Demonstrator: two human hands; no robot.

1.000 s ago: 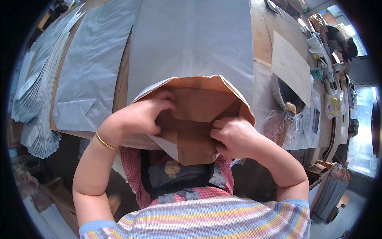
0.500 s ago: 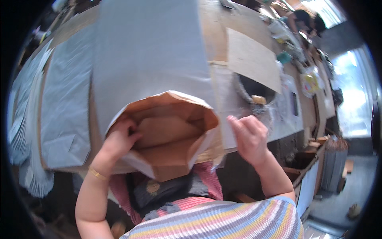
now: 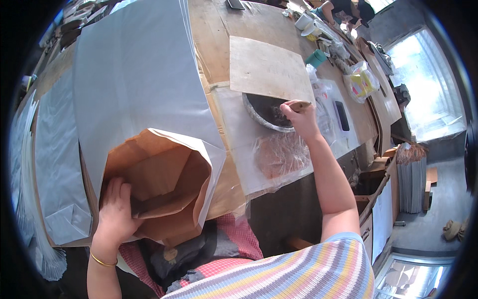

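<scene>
A large paper bag [image 3: 144, 74], pale grey outside and brown inside, lies on the table with its mouth spread into a many-sided opening facing me. My left hand [image 3: 117, 207] rests within that opening at its left side. Its fingers are stretched out against the brown inner paper, with the thumb by a folded flap. Out to the right, my right hand [image 3: 300, 118] is closed on a short tan handle [image 3: 300, 105] above a dark round bowl [image 3: 269, 112]. Whatever the handle's lower end carries is hidden. A pale board [image 3: 269, 67] covers the bowl's far part.
More grey bags [image 3: 57, 164] lie stacked at the left. Crumpled clear plastic [image 3: 281, 154] lies in front of the bowl, with a dark phone [image 3: 342, 115] to its right. A plastic packet [image 3: 362, 82] and a teal cup [image 3: 316, 58] stand farther back. Another person [image 3: 343, 10] is at the far right.
My right hand has reached forward to the bowl and taken hold of the tan handle at its rim. My left hand's fingers have straightened inside the bag. The view has swung right.
</scene>
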